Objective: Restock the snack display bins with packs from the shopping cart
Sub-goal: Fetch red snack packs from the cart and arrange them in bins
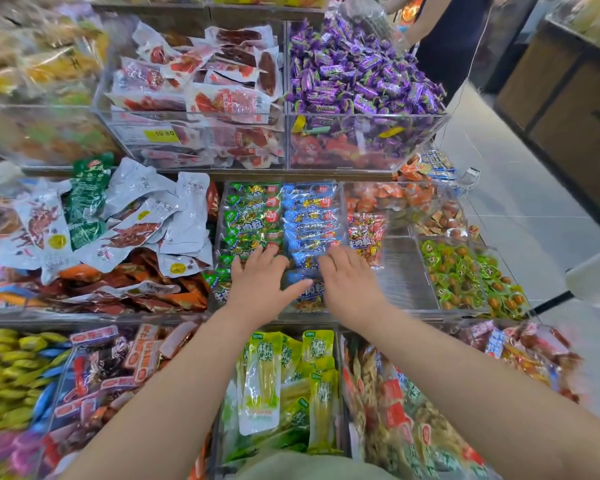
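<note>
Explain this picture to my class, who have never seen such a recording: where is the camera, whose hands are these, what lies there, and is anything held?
There is no machine here. A person wears one wide-angle camera on the head, looking forward and down, so you see their own bare arms. The left hand rests flat on the green packs and the right hand on the blue packs, all in a clear display bin. The fingers are straight, and neither hand has a grip on a pack. Purple sweets fill a bin above, and yellow-green packs fill one below. No shopping cart shows.
</note>
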A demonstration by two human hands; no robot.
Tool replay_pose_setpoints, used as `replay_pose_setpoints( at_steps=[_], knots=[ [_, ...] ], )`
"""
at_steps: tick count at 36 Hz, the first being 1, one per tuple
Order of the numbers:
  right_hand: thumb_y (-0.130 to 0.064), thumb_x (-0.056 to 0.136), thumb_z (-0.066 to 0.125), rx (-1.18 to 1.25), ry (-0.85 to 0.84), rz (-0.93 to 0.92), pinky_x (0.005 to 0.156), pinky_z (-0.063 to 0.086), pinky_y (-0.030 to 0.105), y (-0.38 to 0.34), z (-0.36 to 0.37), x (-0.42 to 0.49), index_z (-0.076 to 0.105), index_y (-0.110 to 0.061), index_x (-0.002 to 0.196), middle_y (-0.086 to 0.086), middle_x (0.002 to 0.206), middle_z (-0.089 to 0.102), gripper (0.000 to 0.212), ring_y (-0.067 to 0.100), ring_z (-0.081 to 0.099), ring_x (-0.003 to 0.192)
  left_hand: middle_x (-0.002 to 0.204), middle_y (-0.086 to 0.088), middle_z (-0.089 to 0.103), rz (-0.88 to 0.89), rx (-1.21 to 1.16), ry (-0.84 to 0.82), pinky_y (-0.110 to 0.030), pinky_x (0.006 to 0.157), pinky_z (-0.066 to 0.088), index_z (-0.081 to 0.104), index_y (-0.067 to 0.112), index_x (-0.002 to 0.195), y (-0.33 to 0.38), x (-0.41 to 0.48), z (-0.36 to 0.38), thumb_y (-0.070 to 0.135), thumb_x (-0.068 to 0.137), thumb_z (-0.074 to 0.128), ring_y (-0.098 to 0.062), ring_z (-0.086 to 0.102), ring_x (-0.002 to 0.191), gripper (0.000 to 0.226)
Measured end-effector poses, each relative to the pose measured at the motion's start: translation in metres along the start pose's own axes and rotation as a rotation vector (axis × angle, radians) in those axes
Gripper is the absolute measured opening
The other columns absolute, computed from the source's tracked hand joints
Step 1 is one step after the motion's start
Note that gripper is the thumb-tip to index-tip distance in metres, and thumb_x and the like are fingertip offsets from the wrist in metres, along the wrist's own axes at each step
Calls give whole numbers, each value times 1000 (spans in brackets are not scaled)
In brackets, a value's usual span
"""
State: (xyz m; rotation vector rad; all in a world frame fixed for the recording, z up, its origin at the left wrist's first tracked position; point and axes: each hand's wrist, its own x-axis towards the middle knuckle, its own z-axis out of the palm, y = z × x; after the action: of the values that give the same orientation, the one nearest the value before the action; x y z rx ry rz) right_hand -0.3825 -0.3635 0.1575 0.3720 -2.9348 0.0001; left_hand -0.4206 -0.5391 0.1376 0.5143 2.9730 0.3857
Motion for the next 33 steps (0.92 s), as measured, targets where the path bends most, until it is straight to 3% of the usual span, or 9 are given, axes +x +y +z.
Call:
replay_pose_setpoints(
  at_steps=[3, 5, 7, 10, 13, 18, 23, 27, 33],
  knots=[
    [-19, 68, 70, -8, -15, 29, 106, 27, 60, -16, 10, -10, 46, -3, 136, 22, 136, 48, 74, 43, 42, 129, 156, -2, 28, -12, 44, 45, -62, 112, 12, 38, 23, 137, 4, 4, 8, 68, 88, 40, -23, 18, 146, 67],
    [-36, 81, 61, 5, -105, 8, 112, -3, 56, -19, 22, -10, 18, -7, 149, 18, 154, 22, 86, 37, 15, 143, 157, -1, 24, -9, 25, 44, -63, 112, 11, 18, 22, 148, 6, 5, 11, 64, 88, 46, -24, 15, 147, 79],
    [-52, 89, 45, 31, -188, 24, 107, -24, 47, -15, 31, 0, -5, -10, 150, 12, 159, -2, 89, 29, -7, 146, 161, 1, 12, 20, 71, 13, -63, 113, 7, -1, 26, 152, 4, 6, 12, 65, 85, 51, -25, 7, 149, 94],
    [-65, 86, 41, 10, -240, 30, 108, -23, 44, -6, 41, 20, -14, -13, 149, 8, 158, -12, 98, 27, -16, 145, 163, 1, 4, 43, 145, 24, -62, 114, 1, -1, 24, 153, -3, 8, 9, 68, 83, 49, -23, -1, 149, 96],
    [-73, 79, 44, -30, -281, 32, 111, -18, 46, -3, 43, 34, -18, -16, 148, 8, 158, -17, 108, 28, -19, 144, 163, 1, -1, 51, 227, 65, -63, 113, -2, -3, 19, 153, -13, 6, 7, 72, 87, 34, -23, -7, 149, 93],
    [-71, 80, 45, -62, -277, 45, 111, -18, 48, -4, 49, 31, -15, -17, 149, 8, 159, -7, 106, 29, -13, 145, 161, -19, -3, -52, 259, 99, -58, 114, -3, -12, 14, 152, -21, 5, 13, 79, 81, 18, -33, -5, 148, 100],
    [-69, 80, 48, -112, -341, 67, 109, -21, 50, -8, 52, 36, -22, -16, 146, 10, 157, -16, 110, 32, -20, 143, 160, -19, -4, -57, 283, 38, -55, 116, -4, -12, 16, 153, -19, 21, 20, 76, 80, 2, -32, -6, 148, 95],
    [-68, 79, 51, -113, -427, 78, 109, -20, 50, -7, 48, 49, -21, -19, 147, 10, 155, -25, 110, 33, -26, 141, 159, -19, -14, -50, 303, -36, -57, 114, -8, -16, 15, 151, -17, 34, 21, 78, 80, 3, -32, -16, 147, 97],
    [-67, 81, 50, -73, -494, 55, 110, -19, 49, -6, 34, 45, -21, -19, 147, 9, 155, -26, 108, 31, -28, 140, 161, -14, -12, -31, 219, -44, -56, 114, -10, -9, 17, 153, -16, 32, 14, 75, 82, 6, -28, -15, 147, 93]
  ],
)
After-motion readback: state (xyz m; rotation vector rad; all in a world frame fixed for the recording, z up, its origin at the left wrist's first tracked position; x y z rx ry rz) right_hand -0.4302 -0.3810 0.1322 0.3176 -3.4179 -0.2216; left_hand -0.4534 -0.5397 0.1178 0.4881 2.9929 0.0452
